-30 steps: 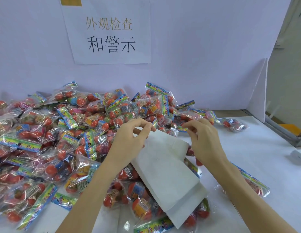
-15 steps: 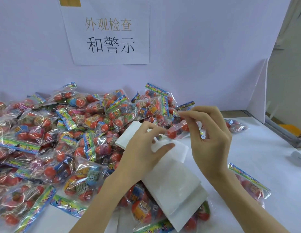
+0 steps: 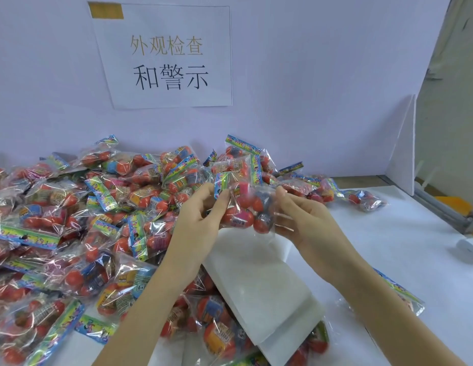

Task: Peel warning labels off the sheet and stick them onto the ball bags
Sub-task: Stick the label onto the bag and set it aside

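Between both hands I hold one clear ball bag (image 3: 246,207) with red balls and a colourful header, raised above the pile. My left hand (image 3: 201,217) grips its left side with fingers and thumb. On the bag's right side, my right hand (image 3: 301,220) holds the plastic with curled fingers. The white label sheet (image 3: 259,283) lies below my hands, propped on bags; no single label can be made out on it. A large pile of ball bags (image 3: 84,220) covers the table's left half.
A printed paper sign (image 3: 166,56) hangs on the lilac back wall. A white divider panel (image 3: 402,154) stands at the right. Stray bags lie at the far right (image 3: 367,199) and under my right forearm (image 3: 399,294). A white object (image 3: 468,247) sits at the right edge.
Both hands left the label sheet, which now lies on the bags. They rose and took hold of one ball bag between them, above the sheet.
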Tool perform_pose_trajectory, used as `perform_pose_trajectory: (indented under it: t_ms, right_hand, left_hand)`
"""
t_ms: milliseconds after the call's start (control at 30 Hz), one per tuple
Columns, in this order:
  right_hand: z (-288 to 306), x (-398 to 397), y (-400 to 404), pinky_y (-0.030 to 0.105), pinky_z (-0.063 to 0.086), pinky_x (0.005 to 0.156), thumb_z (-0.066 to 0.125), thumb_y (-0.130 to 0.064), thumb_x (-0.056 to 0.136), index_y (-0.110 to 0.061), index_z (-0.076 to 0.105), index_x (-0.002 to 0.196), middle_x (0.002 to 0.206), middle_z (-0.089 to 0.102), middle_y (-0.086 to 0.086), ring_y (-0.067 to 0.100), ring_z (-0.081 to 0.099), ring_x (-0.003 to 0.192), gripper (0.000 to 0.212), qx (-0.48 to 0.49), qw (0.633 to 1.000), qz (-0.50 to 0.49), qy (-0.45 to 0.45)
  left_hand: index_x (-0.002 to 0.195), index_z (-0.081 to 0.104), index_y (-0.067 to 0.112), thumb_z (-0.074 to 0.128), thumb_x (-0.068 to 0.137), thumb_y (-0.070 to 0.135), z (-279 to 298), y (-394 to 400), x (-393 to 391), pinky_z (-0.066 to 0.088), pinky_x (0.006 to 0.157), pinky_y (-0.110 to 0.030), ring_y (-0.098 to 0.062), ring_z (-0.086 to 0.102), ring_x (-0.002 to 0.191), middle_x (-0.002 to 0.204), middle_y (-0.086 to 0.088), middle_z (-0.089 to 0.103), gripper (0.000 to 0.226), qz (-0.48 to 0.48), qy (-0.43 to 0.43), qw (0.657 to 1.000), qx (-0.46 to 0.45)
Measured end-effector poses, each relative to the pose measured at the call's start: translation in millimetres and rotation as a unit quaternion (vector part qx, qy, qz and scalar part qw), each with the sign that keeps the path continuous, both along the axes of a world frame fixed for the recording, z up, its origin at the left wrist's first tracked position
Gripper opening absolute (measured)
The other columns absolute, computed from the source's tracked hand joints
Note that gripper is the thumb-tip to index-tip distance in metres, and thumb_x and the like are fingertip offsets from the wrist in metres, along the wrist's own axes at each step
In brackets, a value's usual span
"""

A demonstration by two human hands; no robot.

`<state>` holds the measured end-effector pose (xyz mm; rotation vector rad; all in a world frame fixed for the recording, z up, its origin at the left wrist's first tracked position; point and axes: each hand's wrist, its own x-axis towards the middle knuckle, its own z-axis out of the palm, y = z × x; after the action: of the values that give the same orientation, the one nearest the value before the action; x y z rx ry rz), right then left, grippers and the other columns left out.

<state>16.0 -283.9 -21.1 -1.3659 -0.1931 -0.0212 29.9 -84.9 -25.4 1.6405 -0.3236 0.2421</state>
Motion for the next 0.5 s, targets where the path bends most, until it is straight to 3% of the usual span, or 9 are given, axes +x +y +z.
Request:
perform_pose_trajectory:
  t_ms: [67,167,267,333,400,433,500]
  right_hand:
    - [-1.7,0.2,1.0,0.029,0.059,0.086,0.059,-0.035,0.104,-0.009,0.078,0.114,0.109,0.079,0.013,0.024,0.074,0.093,0.035,0.008,1.000,-0.017,0.012]
    - [-1.3,1.0,0.1,0.025,0.057,0.081,0.063,-0.029,0.102,-0.012,0.080,0.111,0.104,0.080,0.010,0.016,0.072,0.088,0.026,-0.022,0.997,-0.070,-0.003]
    - [0.6,0.3,1.3,0.020,0.056,0.073,0.062,-0.027,0.103,-0.014,0.082,0.106,0.097,0.081,0.005,0.010,0.073,0.082,0.024,-0.063,0.994,-0.083,-0.022]
    - [0.6,1.3,2.5,0.029,0.061,0.079,0.059,-0.031,0.104,-0.011,0.082,0.103,0.099,0.080,0.011,0.019,0.074,0.084,0.031,-0.069,0.993,-0.089,-0.025]
    - [0.7,1.6,2.7,0.032,0.061,0.085,0.055,-0.034,0.106,-0.011,0.083,0.103,0.101,0.080,0.011,0.027,0.075,0.092,0.036,-0.062,0.994,-0.088,-0.026]
    - [0.9,1.3,2.9,0.028,0.061,0.082,0.054,-0.033,0.106,-0.015,0.084,0.103,0.101,0.081,0.008,0.024,0.075,0.092,0.035,-0.056,0.994,-0.087,-0.028]
    - [2.3,0.6,4.9,0.020,0.057,0.075,0.051,-0.032,0.108,-0.021,0.085,0.101,0.098,0.081,0.002,0.013,0.075,0.087,0.037,-0.042,0.995,-0.087,-0.030]
  left_hand:
    - [0.095,0.060,0.007,0.059,0.104,0.042,1.6,0.2,-1.9,0.047,0.069,-0.027,-0.009,0.058,0.065,0.069,0.004,0.060,0.036,0.005,-0.017,0.999,0.031]
    - [0.091,0.066,0.017,0.061,0.096,0.054,3.9,-2.3,-4.5,0.051,0.068,-0.017,-0.012,0.067,0.071,0.076,0.002,0.071,0.037,0.015,-0.032,0.998,0.054]
    - [0.093,0.064,0.005,0.061,0.096,0.054,0.0,-2.5,-3.7,0.054,0.074,-0.031,-0.024,0.065,0.073,0.083,-0.014,0.068,0.049,0.051,-0.054,0.994,0.074]
    - [0.100,0.064,0.001,0.061,0.099,0.051,-1.6,-0.3,-1.9,0.054,0.081,-0.042,-0.032,0.066,0.083,0.090,-0.019,0.067,0.050,0.073,-0.044,0.995,0.047]
    - [0.089,0.064,0.007,0.062,0.099,0.046,-1.4,1.3,-0.4,0.051,0.068,-0.029,-0.020,0.064,0.066,0.075,-0.009,0.065,0.040,0.076,-0.048,0.996,0.020]
    - [0.084,0.064,0.009,0.063,0.099,0.043,-1.4,0.4,0.0,0.048,0.062,-0.021,-0.012,0.060,0.060,0.069,-0.004,0.063,0.037,0.079,-0.055,0.995,0.014]
    - [0.083,0.062,0.011,0.061,0.101,0.038,-2.8,-4.0,-0.8,0.044,0.053,-0.021,-0.011,0.052,0.053,0.065,-0.002,0.057,0.032,0.083,-0.073,0.994,0.007]
